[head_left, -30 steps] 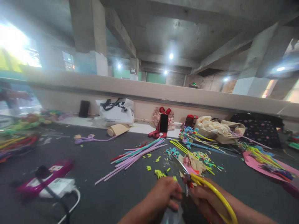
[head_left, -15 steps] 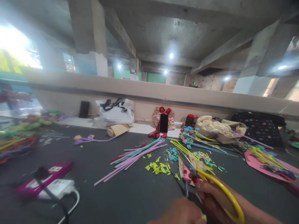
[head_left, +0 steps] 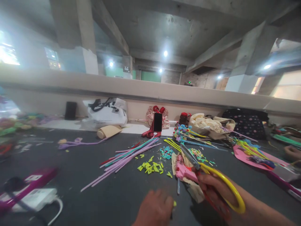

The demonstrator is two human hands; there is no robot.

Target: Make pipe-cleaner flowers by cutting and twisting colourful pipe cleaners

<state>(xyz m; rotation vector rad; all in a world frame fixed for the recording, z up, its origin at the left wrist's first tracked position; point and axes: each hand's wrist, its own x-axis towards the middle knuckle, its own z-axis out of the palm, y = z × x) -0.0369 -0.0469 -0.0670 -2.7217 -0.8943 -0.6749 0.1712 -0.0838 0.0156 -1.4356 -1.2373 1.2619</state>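
My right hand (head_left: 215,185) is wrapped round scissors (head_left: 196,163) with one yellow and one red handle loop. Their blades point up and to the left, over a pink glue gun (head_left: 184,172) lying on crumpled brown paper (head_left: 196,191). Low in the middle, my left hand (head_left: 155,207) is closed. A small yellow end of pipe cleaner (head_left: 174,203) sticks out at its right side; the rest is hidden by the fingers. Short yellow pipe cleaner pieces (head_left: 151,168) lie in a pile just beyond that hand.
Lilac and teal pipe cleaners (head_left: 127,160) lie left of the pile. Blue cut bits (head_left: 166,153) are behind it. A phone (head_left: 157,122) stands at the back. A magenta power strip (head_left: 33,180) with a white charger (head_left: 35,199) sits left. Another person's hand (head_left: 293,153) shows far right.
My left hand has moved left and away from the scissors, the yellow end going with it. The view has turned right, so the table's things appear further left. My right hand keeps the scissors.
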